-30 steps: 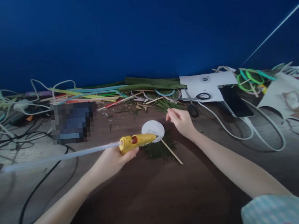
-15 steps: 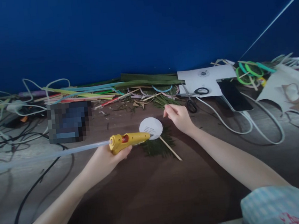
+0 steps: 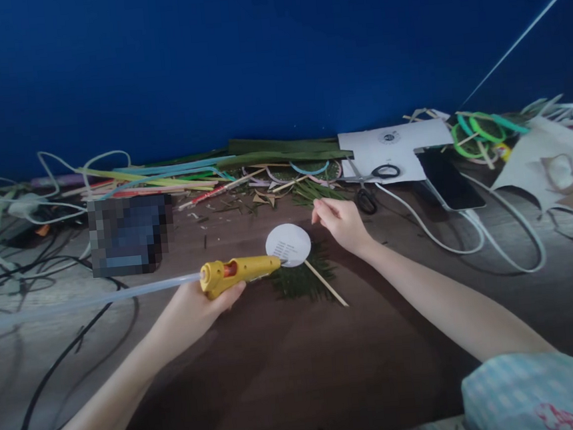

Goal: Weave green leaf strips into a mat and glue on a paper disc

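Observation:
My left hand (image 3: 194,310) is closed round a yellow glue gun (image 3: 239,272) with a long clear glue stick (image 3: 88,303) sticking out to the left. Its nozzle touches the left edge of a white paper disc (image 3: 289,243). The disc lies on a fan of green needles (image 3: 300,282) with a thin wooden stick (image 3: 326,283) running out to the lower right. My right hand (image 3: 343,223) hovers just right of the disc, fingers curled in a pinch; I cannot make out anything in them.
Scissors (image 3: 365,198), a phone (image 3: 447,187) with a white cable (image 3: 474,239), white paper (image 3: 391,149) and green rings (image 3: 477,135) lie behind on the right. Coloured strips and long green leaves (image 3: 281,150) line the back. Black cables (image 3: 54,369) trail on the left. A blue wall stands behind.
My left hand has drawn the glue gun to the left, its nozzle sliding from the disc's right side to its left edge. My right hand stayed beside the disc.

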`<state>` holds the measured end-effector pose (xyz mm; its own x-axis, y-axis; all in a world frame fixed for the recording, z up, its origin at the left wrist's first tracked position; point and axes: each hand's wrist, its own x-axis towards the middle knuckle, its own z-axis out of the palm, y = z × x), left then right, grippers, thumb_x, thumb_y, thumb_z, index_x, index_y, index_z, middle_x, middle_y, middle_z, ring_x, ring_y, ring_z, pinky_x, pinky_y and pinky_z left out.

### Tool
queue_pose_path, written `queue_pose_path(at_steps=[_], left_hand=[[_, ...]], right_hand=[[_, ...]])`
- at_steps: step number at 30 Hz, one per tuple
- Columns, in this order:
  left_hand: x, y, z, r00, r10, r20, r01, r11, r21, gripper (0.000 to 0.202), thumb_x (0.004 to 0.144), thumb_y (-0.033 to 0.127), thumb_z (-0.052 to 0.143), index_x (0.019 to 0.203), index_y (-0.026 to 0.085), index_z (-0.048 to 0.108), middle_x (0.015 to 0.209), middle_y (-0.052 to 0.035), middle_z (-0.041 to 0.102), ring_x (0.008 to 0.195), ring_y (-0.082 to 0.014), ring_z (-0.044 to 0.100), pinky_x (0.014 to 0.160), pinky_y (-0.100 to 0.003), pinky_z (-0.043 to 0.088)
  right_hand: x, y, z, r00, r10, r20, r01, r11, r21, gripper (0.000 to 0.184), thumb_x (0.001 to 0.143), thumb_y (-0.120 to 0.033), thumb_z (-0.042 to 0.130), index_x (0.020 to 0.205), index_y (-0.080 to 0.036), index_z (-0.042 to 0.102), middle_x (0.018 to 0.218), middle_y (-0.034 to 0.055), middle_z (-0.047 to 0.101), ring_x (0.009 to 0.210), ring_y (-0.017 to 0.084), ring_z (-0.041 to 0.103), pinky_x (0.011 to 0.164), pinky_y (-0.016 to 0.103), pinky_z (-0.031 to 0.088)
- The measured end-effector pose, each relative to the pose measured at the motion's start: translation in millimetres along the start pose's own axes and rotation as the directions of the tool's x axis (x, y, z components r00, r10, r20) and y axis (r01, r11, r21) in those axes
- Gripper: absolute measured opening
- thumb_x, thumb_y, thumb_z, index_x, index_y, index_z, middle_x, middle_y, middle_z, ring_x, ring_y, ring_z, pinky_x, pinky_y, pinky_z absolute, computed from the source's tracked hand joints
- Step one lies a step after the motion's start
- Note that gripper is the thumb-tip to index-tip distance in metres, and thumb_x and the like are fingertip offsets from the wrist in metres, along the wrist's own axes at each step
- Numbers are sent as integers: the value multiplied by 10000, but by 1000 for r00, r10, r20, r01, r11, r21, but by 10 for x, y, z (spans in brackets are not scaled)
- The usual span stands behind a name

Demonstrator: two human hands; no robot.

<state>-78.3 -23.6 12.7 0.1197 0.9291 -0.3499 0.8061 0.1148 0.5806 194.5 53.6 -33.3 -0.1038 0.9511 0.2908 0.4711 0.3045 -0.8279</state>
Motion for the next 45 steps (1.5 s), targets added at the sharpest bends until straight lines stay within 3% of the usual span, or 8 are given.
queue_pose_path(at_steps=[16,20,27,34,41,45], left_hand=[[-11,-37,-59,999,-32,-21,32,999,42,330,720,501,492,620,187,496,568,17,534,569,-146,499,576,-246,403],[-6,-74,-62,998,-54,-16,55,998,43,349,727,516,482,613,186,497,578,3,558,583,-158,522,586,-259,406],[28,-113,-77,999,-49,0,49,999,-3,356,719,510,494,648,174,588,731,-53,663,768,-218,598,685,-287,432],[36,-111,-73,998,-41,-48,44,997,62,346,716,498,487,566,187,493,558,-3,570,593,-166,541,603,-262,418],[46,-80,-87,995,-69,-71,72,997,38,374,700,506,512,804,167,629,785,-41,685,740,-218,613,669,-268,454],[46,-81,-97,993,-98,-68,100,995,22,400,697,519,515,850,175,650,857,-48,702,849,-254,623,729,-282,457]], right_hand=[[-2,-6,-11,1000,16,0,-16,1000,-11,407,866,-403,377,548,-180,495,461,-28,401,451,88,383,489,245,280],[-3,-8,-10,1000,12,-6,-12,1000,-9,400,868,-390,382,550,-178,500,459,-31,400,447,85,380,490,246,278],[1,-3,-5,1000,13,-1,-13,1000,-14,411,869,-402,380,548,-178,504,454,-33,393,444,86,378,492,246,277],[-1,3,-6,1000,19,3,-19,1000,-7,396,870,-378,386,548,-178,500,452,-39,387,438,84,372,500,249,272],[0,-17,-7,1000,27,6,-27,999,-18,394,866,-379,383,545,-179,495,453,-37,385,439,83,365,494,243,273],[-1,-22,-4,1000,24,6,-24,1000,-9,395,864,-384,385,544,-180,496,450,-39,383,441,84,368,500,245,280]])
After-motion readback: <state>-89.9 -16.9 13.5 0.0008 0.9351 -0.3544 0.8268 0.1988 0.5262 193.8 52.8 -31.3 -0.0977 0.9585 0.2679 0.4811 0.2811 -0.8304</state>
